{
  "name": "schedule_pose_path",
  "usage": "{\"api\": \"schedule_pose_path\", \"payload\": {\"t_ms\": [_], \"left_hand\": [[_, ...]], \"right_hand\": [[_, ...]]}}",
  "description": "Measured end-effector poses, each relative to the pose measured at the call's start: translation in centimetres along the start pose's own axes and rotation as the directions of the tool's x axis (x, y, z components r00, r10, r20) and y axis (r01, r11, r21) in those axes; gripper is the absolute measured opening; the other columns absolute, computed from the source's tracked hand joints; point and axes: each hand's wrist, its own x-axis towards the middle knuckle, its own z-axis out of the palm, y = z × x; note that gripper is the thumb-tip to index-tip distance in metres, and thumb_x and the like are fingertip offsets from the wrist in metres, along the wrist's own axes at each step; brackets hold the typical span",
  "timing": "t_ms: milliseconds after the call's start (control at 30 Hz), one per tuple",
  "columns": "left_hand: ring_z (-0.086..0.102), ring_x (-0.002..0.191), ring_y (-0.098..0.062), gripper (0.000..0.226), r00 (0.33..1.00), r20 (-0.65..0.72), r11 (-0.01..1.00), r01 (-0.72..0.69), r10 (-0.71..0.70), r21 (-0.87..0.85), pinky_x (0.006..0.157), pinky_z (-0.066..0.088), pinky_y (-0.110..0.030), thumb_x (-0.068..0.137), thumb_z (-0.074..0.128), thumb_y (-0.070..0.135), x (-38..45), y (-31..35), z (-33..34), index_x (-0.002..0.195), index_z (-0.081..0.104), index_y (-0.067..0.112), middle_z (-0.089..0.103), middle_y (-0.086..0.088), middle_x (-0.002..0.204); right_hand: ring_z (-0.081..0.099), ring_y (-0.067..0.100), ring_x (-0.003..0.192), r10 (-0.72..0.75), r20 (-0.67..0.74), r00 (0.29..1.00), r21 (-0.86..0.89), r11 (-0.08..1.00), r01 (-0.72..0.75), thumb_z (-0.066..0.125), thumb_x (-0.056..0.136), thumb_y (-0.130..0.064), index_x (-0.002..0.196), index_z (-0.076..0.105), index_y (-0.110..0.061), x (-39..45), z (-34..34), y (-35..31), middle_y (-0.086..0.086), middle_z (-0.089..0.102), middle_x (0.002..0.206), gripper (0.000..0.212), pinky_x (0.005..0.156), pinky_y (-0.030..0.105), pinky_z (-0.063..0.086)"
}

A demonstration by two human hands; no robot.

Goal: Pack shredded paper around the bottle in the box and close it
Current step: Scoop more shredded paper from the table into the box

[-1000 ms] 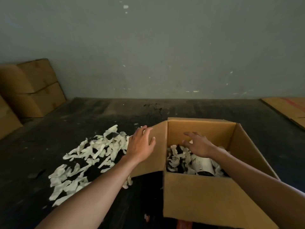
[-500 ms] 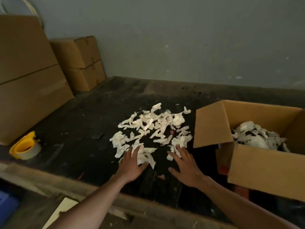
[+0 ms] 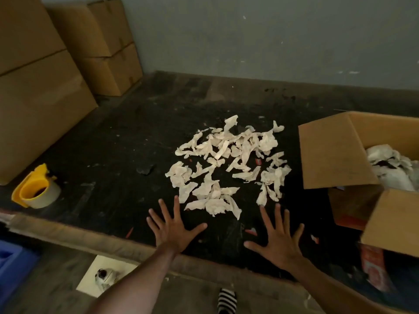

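While both palms hover flat: left hand spread, right hand spread, holding nothing | shredded paper heaped on dark table just beyond fingertips | box open at right, paper inside

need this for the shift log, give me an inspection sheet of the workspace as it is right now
surface: dark scuffed table, small bits of debris on it.
job's things: loose heap of paper shreds at the middle; open box at the right, flaps up, shreds inside; bottle not clearly visible.
clutter: yellow tape dispenser at the left edge.
hands: left hand and right hand spread, fingers straight, just short of the heap, holding nothing.
cables: nothing seen.
surroundings: stacked closed cartons at the left, grey wall behind, blue crate below the table.
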Motion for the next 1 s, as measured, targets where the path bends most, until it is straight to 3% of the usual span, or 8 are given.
{"api": "schedule_pose_path", "payload": {"t_ms": [200, 333, 467, 600, 667, 767, 900, 1000], "left_hand": [[-0.019, 0.144, -0.045, 0.115, 0.994, -0.083, 0.995, -0.072, 0.077, 0.067, 0.116, -0.01, -0.058, 0.06, 0.015, 0.102, 6.0, -1.9, -0.3, 0.149, -0.023, 0.04, -0.023, -0.015, 0.158], [-0.016, 0.148, -0.033, 0.103, 0.988, -0.081, 0.99, -0.127, 0.132, 0.053, 0.115, -0.013, -0.049, 0.074, 0.022, 0.093, 9.6, -2.5, -1.2, 0.152, -0.018, 0.038, -0.02, -0.008, 0.16], [0.025, 0.14, -0.029, 0.081, 0.946, -0.261, 0.944, -0.252, 0.194, -0.214, 0.113, 0.019, -0.044, 0.083, 0.063, 0.03, 11.9, -3.0, -3.2, 0.152, 0.02, 0.031, 0.022, -0.006, 0.154], [0.03, 0.129, -0.031, 0.07, 0.9, -0.436, 0.945, -0.159, 0.02, -0.285, 0.105, 0.021, -0.047, 0.072, 0.057, 0.026, 14.3, -6.0, -5.2, 0.14, 0.038, 0.022, 0.029, -0.009, 0.141], [0.024, 0.137, -0.035, 0.069, 0.896, -0.43, 0.942, -0.045, -0.108, -0.332, 0.11, 0.018, -0.055, 0.077, 0.052, 0.033, 16.0, -7.9, -5.9, 0.142, 0.035, 0.019, 0.024, -0.014, 0.15], [0.014, 0.146, -0.037, 0.069, 0.92, -0.332, 0.932, 0.084, -0.208, -0.352, 0.117, 0.011, -0.055, 0.093, 0.047, 0.043, 18.7, -9.7, -6.6, 0.151, 0.021, 0.018, 0.011, -0.017, 0.161], [0.008, 0.149, -0.028, 0.072, 0.967, -0.253, 0.975, -0.023, -0.035, -0.223, 0.12, 0.005, -0.046, 0.096, 0.036, 0.054, 21.7, -8.9, -6.3, 0.154, 0.011, 0.02, 0.01, -0.014, 0.163], [0.007, 0.149, -0.025, 0.073, 0.978, -0.202, 0.966, -0.091, 0.041, -0.244, 0.12, 0.005, -0.044, 0.094, 0.028, 0.061, 22.9, -7.1, -5.9, 0.154, 0.008, 0.025, 0.009, -0.011, 0.163]], "right_hand": [[-0.031, 0.038, 0.143, -0.143, -0.087, 0.986, -0.062, 0.989, 0.138, 0.018, 0.069, -0.098, 0.147, -0.022, -0.051, 6.8, 1.0, -8.4, 0.01, -0.035, 0.157, 0.1, 0.1, 0.075, -0.022], [-0.021, 0.04, 0.146, -0.145, -0.085, 0.986, -0.079, 0.987, 0.139, 0.037, 0.083, -0.075, 0.147, -0.024, -0.048, 11.9, 1.1, -12.8, 0.011, -0.027, 0.16, 0.092, 0.104, 0.079, -0.009], [-0.022, 0.036, 0.147, -0.185, -0.05, 0.981, -0.009, 0.983, 0.185, 0.044, 0.095, -0.047, 0.14, -0.034, -0.052, 15.7, -0.5, -14.8, 0.002, -0.028, 0.161, 0.09, 0.111, 0.074, 0.005], [0.007, 0.027, 0.15, -0.303, -0.281, 0.911, 0.139, 0.926, 0.351, 0.049, 0.091, -0.041, 0.153, -0.004, -0.047, 16.0, -4.2, -14.9, -0.008, -0.007, 0.166, 0.083, 0.115, 0.052, 0.025], [0.02, 0.017, 0.143, -0.207, -0.473, 0.857, 0.178, 0.93, 0.323, 0.049, 0.089, -0.048, 0.155, 0.01, -0.044, 15.3, -5.4, -13.6, -0.006, 0.012, 0.165, 0.076, 0.111, 0.046, 0.023], [0.025, 0.029, 0.142, 0.092, -0.59, 0.802, 0.253, 0.964, 0.076, 0.045, 0.09, -0.055, 0.153, 0.019, -0.041, 14.5, -6.5, -9.5, 0.001, 0.022, 0.162, 0.069, 0.11, 0.055, 0.023], [0.019, 0.043, 0.144, 0.594, -0.431, 0.679, 0.485, 0.787, -0.381, 0.037, 0.092, -0.062, 0.155, 0.016, -0.035, 13.5, -5.9, -4.1, 0.007, 0.013, 0.165, 0.072, 0.113, 0.061, 0.013], [0.016, 0.036, 0.149, 0.714, -0.245, 0.655, 0.615, 0.637, -0.465, 0.039, 0.099, -0.056, 0.157, 0.014, -0.027, 13.9, -5.3, -3.0, 0.012, 0.017, 0.164, 0.069, 0.119, 0.055, 0.004]]}}
